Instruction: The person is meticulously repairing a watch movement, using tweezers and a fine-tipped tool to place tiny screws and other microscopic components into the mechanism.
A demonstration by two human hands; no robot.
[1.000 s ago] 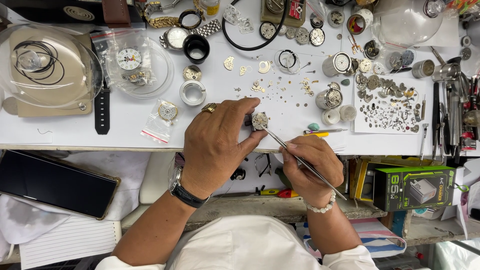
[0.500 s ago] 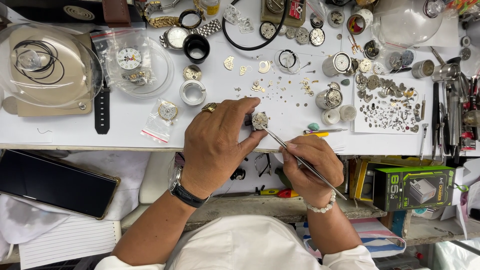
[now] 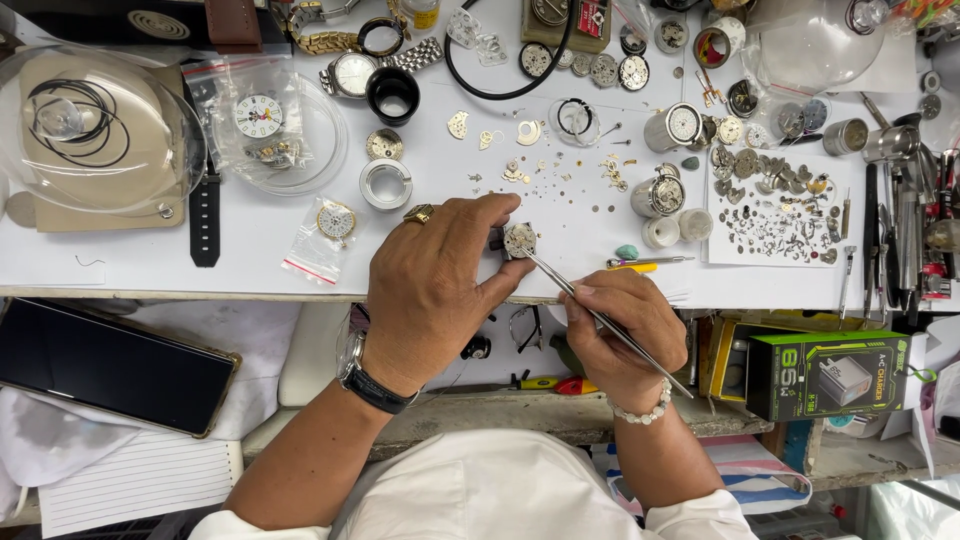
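Left hand [image 3: 430, 290]: you pinch the small round watch movement [image 3: 519, 239] between thumb and fingertips, just above the front edge of the white bench [image 3: 150, 255]. Keep that pinch on the rim only, so no skin lands on the works.
Right hand [image 3: 620, 335]: closed around the fine tweezers [image 3: 590, 310], held like a pen, with the shaft running back past your wrist.
Tweezer tips: they meet the near edge of the movement; whether they grip a part is too small to tell. Approach at a low angle and press lightly.
Hands: close together, almost touching. Brace one against the other to steady the tips.
Loose parts [image 3: 560, 180]: tiny wheels and screws lie scattered just beyond the movement. Keep your knuckles off them.
Risk: a slip could likely flick a part off the bench edge, so work over the white surface, not over the gap.
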